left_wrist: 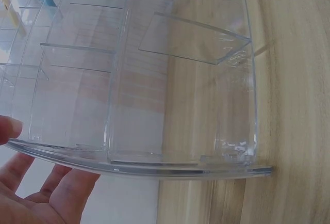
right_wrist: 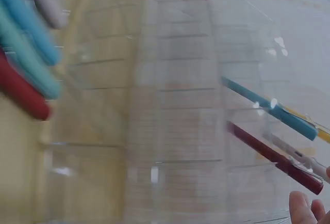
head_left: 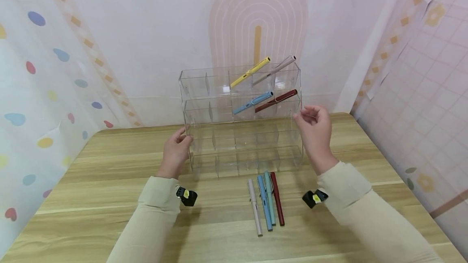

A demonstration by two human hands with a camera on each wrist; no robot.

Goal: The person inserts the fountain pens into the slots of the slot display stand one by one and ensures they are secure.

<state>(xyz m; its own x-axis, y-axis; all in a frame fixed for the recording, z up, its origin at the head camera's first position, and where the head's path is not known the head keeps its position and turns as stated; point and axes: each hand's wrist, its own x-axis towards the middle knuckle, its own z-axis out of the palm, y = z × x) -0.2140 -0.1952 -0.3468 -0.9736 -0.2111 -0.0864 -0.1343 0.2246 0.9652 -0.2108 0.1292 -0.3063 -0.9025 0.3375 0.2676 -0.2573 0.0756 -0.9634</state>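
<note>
A clear plastic display rack (head_left: 245,155) with divided tiers stands on the table. My left hand (head_left: 176,151) grips its left side panel, thumb (left_wrist: 9,129) on the inner side and fingers outside. My right hand (head_left: 316,133) is at the right side panel, fingers bent and the thumb overlapping the panel's edge; I cannot tell whether it pinches the panel. A yellow pen (head_left: 252,72) and a grey pen (head_left: 276,70) lean in the top tier. Below them slant a light blue pen (head_left: 254,102) and a dark red pen (head_left: 276,100).
In front of the rack lie a grey pen (head_left: 254,208), a blue pen (head_left: 265,202), a teal pen (head_left: 270,198) and a dark red pen (head_left: 278,198), side by side on the wooden table (head_left: 219,230). A patterned curtain (head_left: 153,31) hangs behind.
</note>
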